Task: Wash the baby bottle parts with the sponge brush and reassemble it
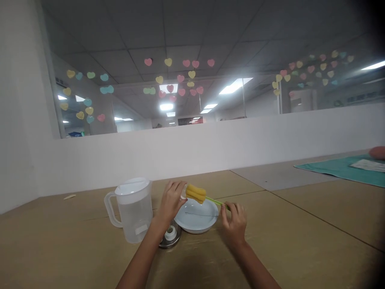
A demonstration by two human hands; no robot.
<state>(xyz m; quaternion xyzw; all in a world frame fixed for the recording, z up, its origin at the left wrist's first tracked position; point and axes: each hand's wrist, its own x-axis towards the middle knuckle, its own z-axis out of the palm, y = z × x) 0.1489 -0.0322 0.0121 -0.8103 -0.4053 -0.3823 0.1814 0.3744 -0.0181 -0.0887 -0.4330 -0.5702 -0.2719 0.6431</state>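
Observation:
A bottle brush [195, 194] with a yellow sponge head and a thin green handle spans the space between my hands. Its handle is pinched in the fingers of my right hand [235, 221]. My left hand [172, 202] is closed around a small, pale, see-through container [183, 192], mostly hidden by the fingers; the sponge end meets its mouth. I cannot tell whether any of the sponge is inside. Below the brush stands a pale blue-white bowl [197, 227]. Partly behind my left forearm, a round metal dish [178, 239] holds a white ring-shaped piece [170, 233].
A translucent plastic jug [135, 218] with a handle stands left of my left hand. A thin pale strip [69, 197] lies at the far left of the brown table [300, 241]. At the far right is a teal cloth [333, 167] with papers on it. A white wall [186, 154] closes the back.

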